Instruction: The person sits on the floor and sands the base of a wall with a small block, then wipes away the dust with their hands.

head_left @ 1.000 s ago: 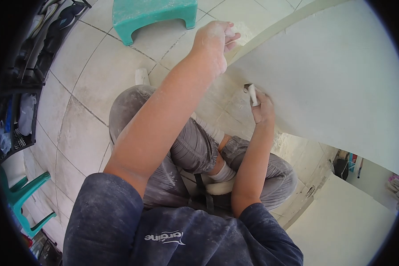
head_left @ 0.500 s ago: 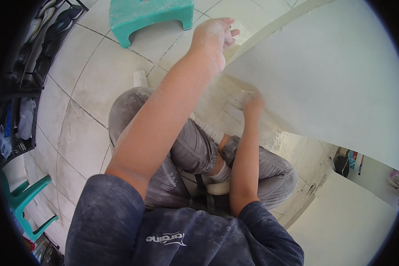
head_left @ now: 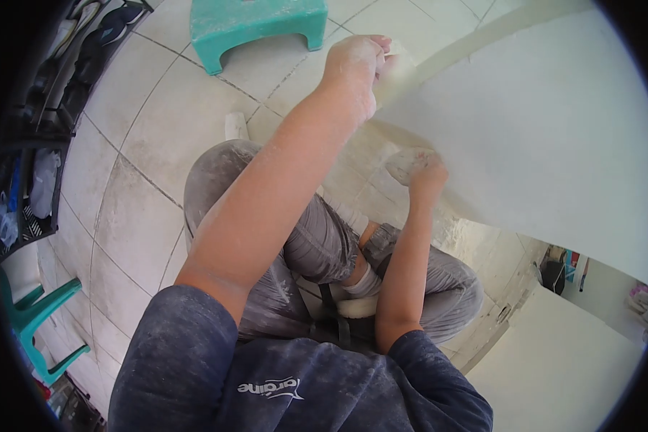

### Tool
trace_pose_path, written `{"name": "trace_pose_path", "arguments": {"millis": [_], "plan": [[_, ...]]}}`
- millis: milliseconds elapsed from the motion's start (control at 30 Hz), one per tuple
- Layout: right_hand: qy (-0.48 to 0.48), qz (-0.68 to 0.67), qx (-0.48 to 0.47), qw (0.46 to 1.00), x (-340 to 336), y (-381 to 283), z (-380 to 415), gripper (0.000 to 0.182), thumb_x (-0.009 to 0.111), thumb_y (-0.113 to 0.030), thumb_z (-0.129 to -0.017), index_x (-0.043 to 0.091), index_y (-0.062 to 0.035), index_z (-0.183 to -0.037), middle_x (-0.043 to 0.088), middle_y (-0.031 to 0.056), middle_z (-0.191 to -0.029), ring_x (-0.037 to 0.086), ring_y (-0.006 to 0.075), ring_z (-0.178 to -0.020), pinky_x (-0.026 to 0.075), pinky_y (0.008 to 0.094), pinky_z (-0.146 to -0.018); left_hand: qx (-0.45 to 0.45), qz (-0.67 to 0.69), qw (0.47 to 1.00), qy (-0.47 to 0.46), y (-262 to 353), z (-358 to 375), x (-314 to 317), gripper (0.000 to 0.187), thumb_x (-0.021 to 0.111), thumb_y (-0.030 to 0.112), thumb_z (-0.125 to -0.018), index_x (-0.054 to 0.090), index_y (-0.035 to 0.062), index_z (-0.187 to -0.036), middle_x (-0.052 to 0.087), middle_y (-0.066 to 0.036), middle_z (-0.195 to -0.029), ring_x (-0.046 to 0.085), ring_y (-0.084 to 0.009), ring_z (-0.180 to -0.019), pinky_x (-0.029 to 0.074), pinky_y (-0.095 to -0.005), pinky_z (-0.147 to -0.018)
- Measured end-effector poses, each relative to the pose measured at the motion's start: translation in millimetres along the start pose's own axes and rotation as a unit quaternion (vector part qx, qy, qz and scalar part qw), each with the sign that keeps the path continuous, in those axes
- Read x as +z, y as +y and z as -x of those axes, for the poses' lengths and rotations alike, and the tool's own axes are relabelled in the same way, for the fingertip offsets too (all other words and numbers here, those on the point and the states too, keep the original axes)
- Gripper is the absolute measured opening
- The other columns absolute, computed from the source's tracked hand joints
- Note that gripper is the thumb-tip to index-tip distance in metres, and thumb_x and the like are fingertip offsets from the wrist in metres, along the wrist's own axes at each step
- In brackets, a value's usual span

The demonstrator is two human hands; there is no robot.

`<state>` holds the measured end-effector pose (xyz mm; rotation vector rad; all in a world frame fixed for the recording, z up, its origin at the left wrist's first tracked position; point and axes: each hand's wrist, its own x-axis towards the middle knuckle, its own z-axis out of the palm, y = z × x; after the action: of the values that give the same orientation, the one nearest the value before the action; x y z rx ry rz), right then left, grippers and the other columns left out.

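My left hand, dusted with white powder, is at the near edge of a large white panel. Its fingers are curled and partly blurred; what they hold, if anything, is hidden. Lower down, by the panel's shadowed lower side, my right hand grips a rounded, pale grey, bowl-like thing. That thing's inside and contents cannot be made out clearly. Pale powder lies on the floor below the panel.
A green plastic stool stands ahead on the tiled floor. Another green plastic piece of furniture is at the left. Dark shelves with shoes and bags line the left side. My crossed legs are below my arms.
The view has shifted slightly, so the stool and arms sit a little further right. My right hand has moved slightly right, and the bowl-like thing in it shows more clearly.
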<state>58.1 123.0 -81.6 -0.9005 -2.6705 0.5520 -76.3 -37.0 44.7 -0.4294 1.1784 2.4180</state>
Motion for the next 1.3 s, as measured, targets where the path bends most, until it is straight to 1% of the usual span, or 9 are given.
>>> {"name": "trace_pose_path", "arguments": {"millis": [167,267,367,500,567,767,867,1067,1300], "plan": [[-0.078,0.037,0.003,0.996,26,22,-5,0.016,0.054,-0.011,-0.076,0.058,0.003,-0.082,0.058,0.0259,-0.08,0.056,0.0398,-0.077,0.044,0.0435,-0.066,0.002,-0.005,1.0,0.017,2,1,2,0.038,0.037,-0.009,-0.057,0.053,-0.0033,-0.091,0.051,-0.011,-0.097,0.052,-0.0232,-0.091,0.041,-0.0307,-0.079],[0.058,0.05,-0.13,0.989,36,51,-4,0.017,0.053,-0.01,-0.077,0.058,0.0047,-0.083,0.058,0.0265,-0.079,0.056,0.0414,-0.078,0.044,0.0438,-0.067,-0.013,0.007,1.0,0.001,4,2,6,0.039,0.037,-0.009,-0.056,0.053,-0.003,-0.091,0.051,-0.011,-0.096,0.052,-0.023,-0.09,0.041,-0.0305,-0.079],[-0.085,-0.051,0.018,0.995,-24,-5,-12,0.019,0.054,-0.011,-0.076,0.058,0.0046,-0.085,0.058,0.0262,-0.08,0.055,0.0414,-0.08,0.044,0.0436,-0.069,-0.004,0.006,1.0,0.002,7,2,1,0.039,0.037,-0.008,-0.056,0.053,-0.003,-0.091,0.051,-0.011,-0.095,0.052,-0.0227,-0.089,0.041,-0.0302,-0.078],[-0.059,0.045,-0.028,0.997,-9,9,-11,0.018,0.052,-0.008,-0.074,0.058,0.0047,-0.085,0.057,0.0261,-0.081,0.055,0.0413,-0.081,0.043,0.0429,-0.072,-0.002,-0.018,1.0,0.017,4,0,6,0.028,0.037,-0.007,-0.066,0.054,0.0012,-0.086,0.054,-0.006,-0.087,0.052,-0.0166,-0.078,0.037,-0.0255,-0.071],[-0.066,0.065,-0.036,0.995,20,36,-4,0.018,0.052,-0.008,-0.074,0.058,0.0046,-0.085,0.058,0.0259,-0.081,0.055,0.0411,-0.082,0.043,0.0428,-0.072,-0.019,-0.028,0.999,0.0,-3,3,7,0.028,0.036,-0.007,-0.065,0.054,0.0013,-0.085,0.054,-0.006,-0.086,0.052,-0.0168,-0.077,0.038,-0.026,-0.072],[-0.103,-0.022,-0.002,0.994,-28,2,-19,0.025,0.054,-0.018,-0.078,0.056,0.0051,-0.087,0.057,0.0266,-0.084,0.053,0.042,-0.084,0.042,0.0439,-0.073,-0.02,-0.032,0.999,-0.001,-4,-1,5,0.033,0.037,-0.007,-0.06,0.054,-0.0014,-0.087,0.053,-0.009,-0.089,0.051,-0.0194,-0.082,0.039,-0.0282,-0.078],[-0.012,0.006,-0.111,0.994,-2,22,-11,0.025,0.054,-0.019,-0.078,0.056,0.0057,-0.084,0.056,0.0269,-0.084,0.053,0.0421,-0.083,0.042,0.0443,-0.072,-0.006,-0.046,0.999,-0.004,-11,-1,12,0.027,0.038,-0.006,-0.062,0.054,0.0004,-0.083,0.053,-0.007,-0.083,0.051,-0.0172,-0.078,0.038,-0.0276,-0.076],[-0.109,-0.077,0.029,0.991,-28,-7,-14,0.023,0.055,-0.016,-0.077,0.055,0.0058,-0.084,0.056,0.0274,-0.085,0.052,0.0429,-0.084,0.042,0.044,-0.071,-0.039,-0.097,0.993,-0.051,-19,1,11,0.03,0.038,-0.005,-0.059,0.054,0.0003,-0.084,0.052,-0.007,-0.084,0.05,-0.0177,-0.078,0.039,-0.0262,-0.071],[-0.081,-0.017,-0.012,0.997,30,30,0,0.018,0.053,-0.011,-0.075,0.056,0.0051,-0.084,0.057,0.0267,-0.084,0.054,0.0419,-0.082,0.042,0.0436,-0.07,-0.032,-0.124,0.989,-0.075,-33,4,20,0.028,0.039,-0.003,-0.055,0.054,0.0002,-0.079,0.052,-0.007,-0.08,0.05,-0.0178,-0.075,0.04,-0.0256,-0.069]]}}
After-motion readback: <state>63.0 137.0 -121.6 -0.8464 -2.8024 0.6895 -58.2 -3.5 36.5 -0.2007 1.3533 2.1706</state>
